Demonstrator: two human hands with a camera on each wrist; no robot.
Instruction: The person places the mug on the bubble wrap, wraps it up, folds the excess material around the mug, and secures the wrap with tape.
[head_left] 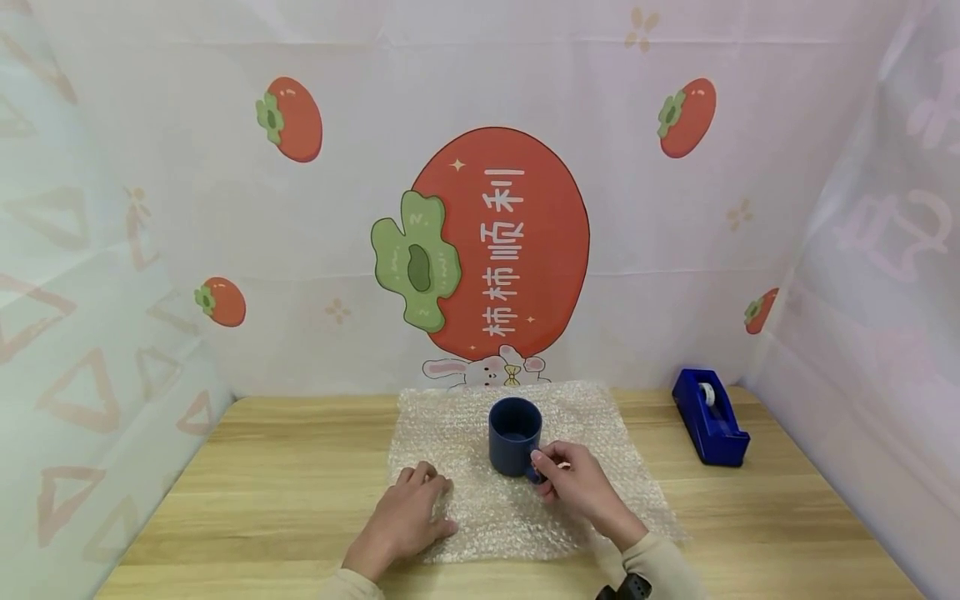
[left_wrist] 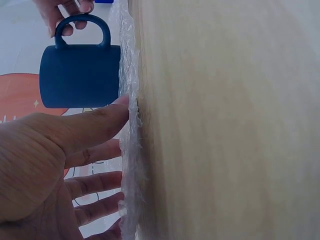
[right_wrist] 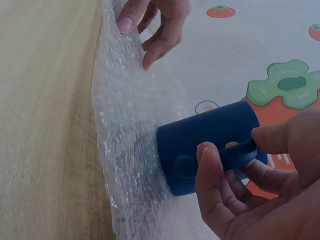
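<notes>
A dark blue mug (head_left: 513, 442) stands upright on a sheet of bubble wrap (head_left: 487, 525), its handle turned toward the right hand. My right hand (head_left: 576, 485) pinches that handle (right_wrist: 239, 156) between thumb and fingers, as the right wrist view shows closely. To the mug's left, my left hand (head_left: 408, 512) rests its fingertips on the bubble wrap, fingers spread and relaxed. The left wrist view shows the left thumb (left_wrist: 95, 125) and fingers touching the wrap's surface, with the mug just beyond them.
A blue tape dispenser (head_left: 711, 418) with a white roll sits at the table's back right. The wooden table (head_left: 300, 467) extends on both sides of the wrap. A white printed cloth (head_left: 337, 208) hangs behind and along both sides.
</notes>
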